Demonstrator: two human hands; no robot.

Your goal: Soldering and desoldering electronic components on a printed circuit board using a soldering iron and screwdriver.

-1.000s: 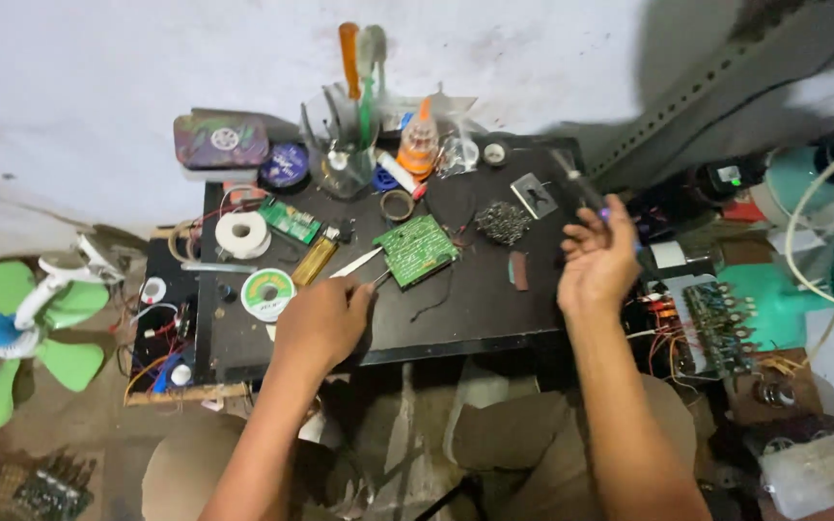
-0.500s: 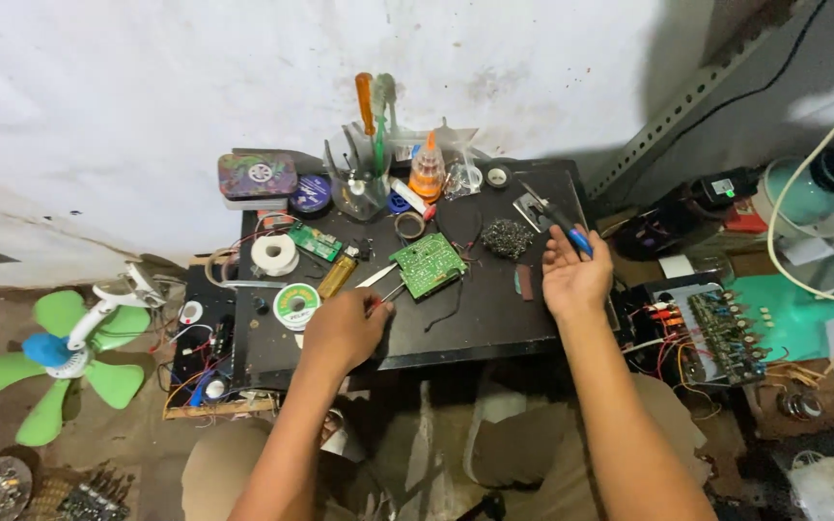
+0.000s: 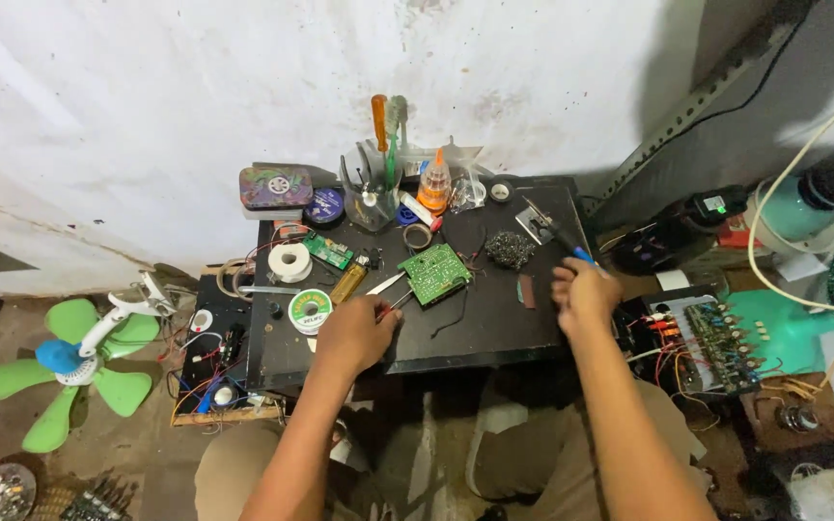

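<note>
L hand (image 3: 354,333) on tweezers (image 3: 390,292), prob. touching board (image 3: 434,273)

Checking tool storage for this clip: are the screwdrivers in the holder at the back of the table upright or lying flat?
Upright. The orange-handled screwdriver and the green-handled one stand handle-up in the clear holder against the wall.

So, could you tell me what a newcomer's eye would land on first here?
Probably the green circuit board in the middle of the cluttered black table, with the left hand holding tweezers at its near-left edge. The right hand grips a blue-handled soldering iron to the right, and a green fan lies on the floor far left.
</note>
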